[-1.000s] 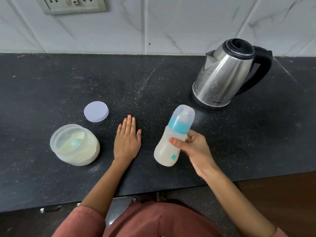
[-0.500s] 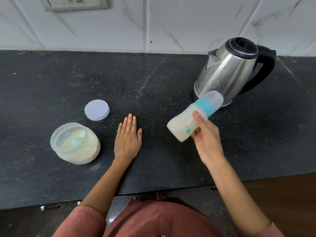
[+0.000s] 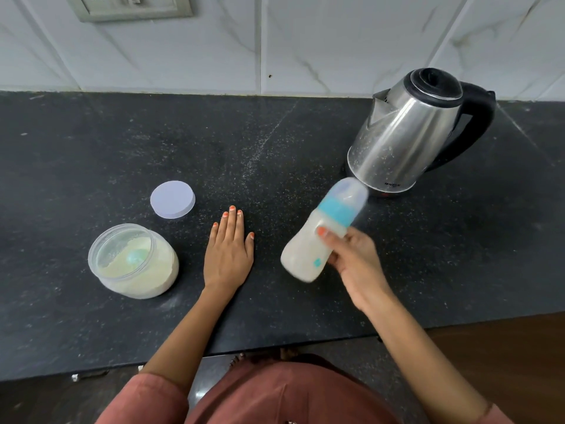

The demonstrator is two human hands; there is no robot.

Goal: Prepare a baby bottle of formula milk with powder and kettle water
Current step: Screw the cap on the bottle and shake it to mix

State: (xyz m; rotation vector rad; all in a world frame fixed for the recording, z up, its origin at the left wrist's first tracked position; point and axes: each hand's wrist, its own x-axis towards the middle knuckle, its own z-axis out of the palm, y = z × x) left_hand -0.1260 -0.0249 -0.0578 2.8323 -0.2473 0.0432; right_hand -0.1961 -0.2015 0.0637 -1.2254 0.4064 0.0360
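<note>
The right hand (image 3: 351, 258) grips a tilted, milk-filled baby bottle (image 3: 308, 252) (edges blurred, probably mid-shake), capped end pointing away from the grip toward the kettle (image 3: 403, 142). A loose collar could leak; a swing could strike the kettle.

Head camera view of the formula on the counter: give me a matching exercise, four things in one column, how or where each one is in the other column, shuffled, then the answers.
Things
1. baby bottle
2. kettle
3. powder jar
4. jar lid

States
a. lying flat on the counter, apart from its jar
b. open, blue scoop inside
c. tilted, gripped by the right hand
d. standing upright at the back right, lid down

Pairs: 1-c, 2-d, 3-b, 4-a
</note>
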